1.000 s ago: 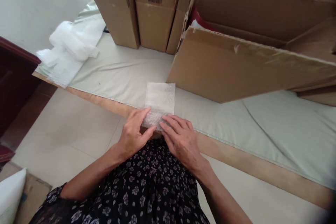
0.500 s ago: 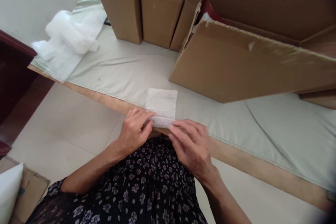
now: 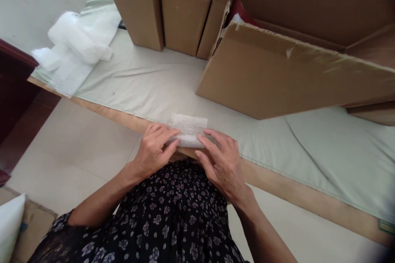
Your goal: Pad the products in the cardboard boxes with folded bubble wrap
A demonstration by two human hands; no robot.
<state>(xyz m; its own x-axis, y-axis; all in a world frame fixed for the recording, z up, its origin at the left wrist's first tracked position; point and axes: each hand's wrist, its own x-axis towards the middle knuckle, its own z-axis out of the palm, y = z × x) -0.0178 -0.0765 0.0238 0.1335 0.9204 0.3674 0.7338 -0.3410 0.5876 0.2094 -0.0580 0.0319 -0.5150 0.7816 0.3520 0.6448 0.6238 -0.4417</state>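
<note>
A small white bubble-wrap sheet (image 3: 189,128) lies at the near edge of the cloth-covered table (image 3: 148,86), partly rolled up from my side. My left hand (image 3: 154,150) presses its fingers on the roll's left end. My right hand (image 3: 220,160) has its fingers curled on the roll's right end. Both hands grip the rolled part; whatever is inside the roll is hidden.
A large open cardboard box (image 3: 286,70) stands right behind the sheet. Taller cardboard boxes (image 3: 160,12) stand at the back. A heap of bubble wrap (image 3: 74,49) lies at the table's left corner. A white cushion (image 3: 10,222) sits on the floor at lower left.
The flat part of the sheet has grown much shorter as both hands rolled it away from me. My right hand shifted to the right end of the roll.
</note>
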